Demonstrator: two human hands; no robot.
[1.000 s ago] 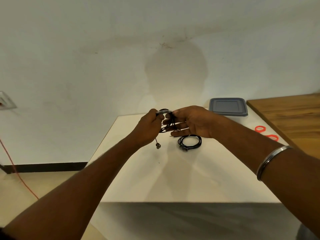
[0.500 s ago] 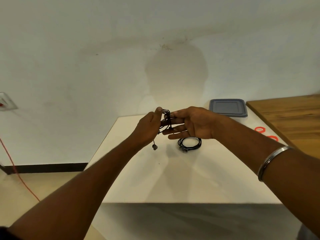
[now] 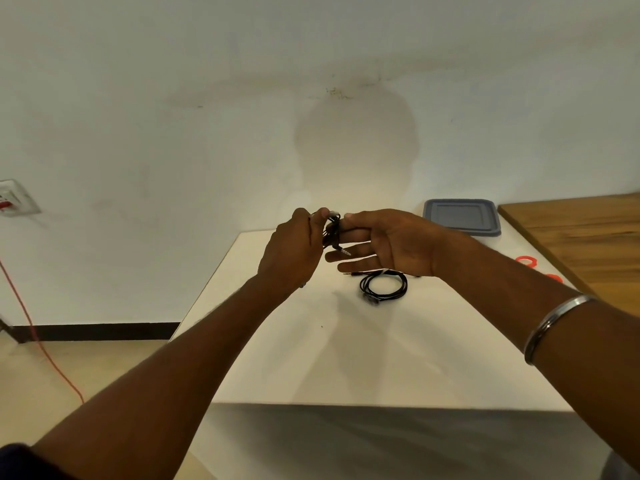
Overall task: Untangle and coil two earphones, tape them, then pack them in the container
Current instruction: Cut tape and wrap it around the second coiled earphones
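Above counter, left grip pinches black earphone | right grip holds its loops round straight fingers, thumb on top | second earphone lies coiled on counter under right grip | lidded container far right

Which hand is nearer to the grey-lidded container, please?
Right. The right hand is just beside the container; the left hand is farther off, on the other side of the earphone both hold.

less slack below l hand, more cable round r fingers
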